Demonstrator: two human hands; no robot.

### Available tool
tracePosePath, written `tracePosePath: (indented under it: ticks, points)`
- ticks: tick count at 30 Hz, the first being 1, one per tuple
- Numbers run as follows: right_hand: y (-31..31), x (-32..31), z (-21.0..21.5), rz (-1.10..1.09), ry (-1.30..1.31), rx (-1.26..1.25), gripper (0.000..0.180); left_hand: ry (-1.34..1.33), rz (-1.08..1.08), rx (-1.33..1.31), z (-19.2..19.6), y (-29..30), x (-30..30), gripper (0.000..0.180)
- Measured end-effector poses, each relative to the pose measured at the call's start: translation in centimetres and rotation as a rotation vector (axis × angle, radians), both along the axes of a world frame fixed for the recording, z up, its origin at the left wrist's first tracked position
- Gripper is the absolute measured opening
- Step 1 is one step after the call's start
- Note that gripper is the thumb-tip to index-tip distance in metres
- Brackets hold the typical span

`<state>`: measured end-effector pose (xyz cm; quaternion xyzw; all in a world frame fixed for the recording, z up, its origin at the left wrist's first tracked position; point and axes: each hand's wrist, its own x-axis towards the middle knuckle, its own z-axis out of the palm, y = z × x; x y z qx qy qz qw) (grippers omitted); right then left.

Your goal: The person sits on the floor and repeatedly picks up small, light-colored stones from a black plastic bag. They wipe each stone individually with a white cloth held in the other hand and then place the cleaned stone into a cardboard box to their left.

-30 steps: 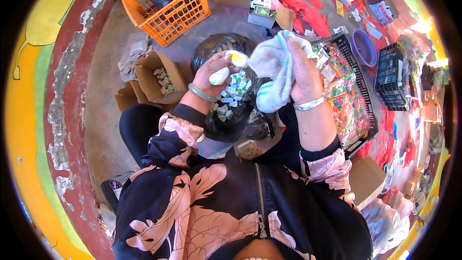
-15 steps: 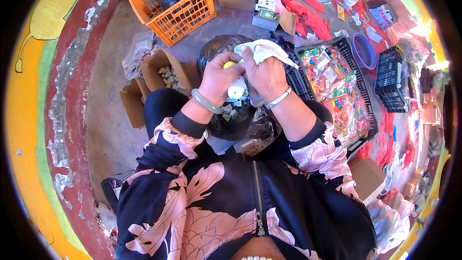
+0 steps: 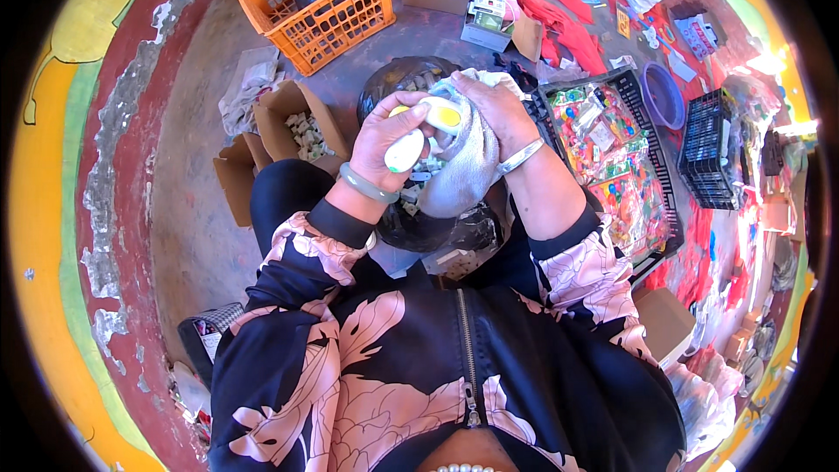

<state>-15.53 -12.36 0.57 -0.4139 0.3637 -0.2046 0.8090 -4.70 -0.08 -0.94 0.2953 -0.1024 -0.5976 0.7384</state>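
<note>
In front of me, my left hand (image 3: 381,137) pinches small smooth rounded pieces, white and yellow. One white rounded piece (image 3: 405,151) with a green mark hangs below its fingers. Another white piece with a yellow oval face (image 3: 444,115) sits at my left fingertips, against a pale grey-white cloth (image 3: 463,170). My right hand (image 3: 500,111) is closed on the cloth, which drapes down below it. Beneath both hands is a black plastic bag (image 3: 411,232) with many small pale pieces (image 3: 426,170) in it.
An orange crate (image 3: 336,31) with a black bag stands at the far left. Cardboard boxes (image 3: 293,114) sit by my left knee. At right are a black tray (image 3: 669,201) of colourful bagged toys, a purple basin (image 3: 662,94) and a black basket (image 3: 706,147).
The cloth now hangs lower, below my right hand. My left hand has shifted slightly left, and the white-and-yellow pieces show more fully.
</note>
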Motion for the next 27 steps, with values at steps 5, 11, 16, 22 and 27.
tracePosePath:
  ticks: [5, 11, 16, 22, 27]
  points:
    - [-0.1, -0.4, 0.2, -0.097, 0.092, -0.196, 0.018, 0.018, 0.101, -0.059, 0.6, -0.1, 1.6, 0.016]
    - [1.7, 0.2, -1.0, 0.021, -0.061, -0.851, 0.031, -0.029, 0.084, 0.057, 0.0, -0.8, 0.5, 0.016]
    - [1.5, 0.6, -0.7, 0.044, 0.030, -0.775, 0.029, -0.131, 0.050, 0.104, 1.1, -0.7, -0.5, 0.015]
    - [2.1, 0.8, -1.0, -0.136, -0.059, -0.686, 0.024, -0.129, 0.125, 0.089, 0.7, -0.6, -1.1, 0.021]
    - [2.5, 1.0, -1.3, -0.146, 0.065, -0.718, 0.029, 0.009, 0.096, 0.109, 0.3, -0.5, -0.3, 0.023]
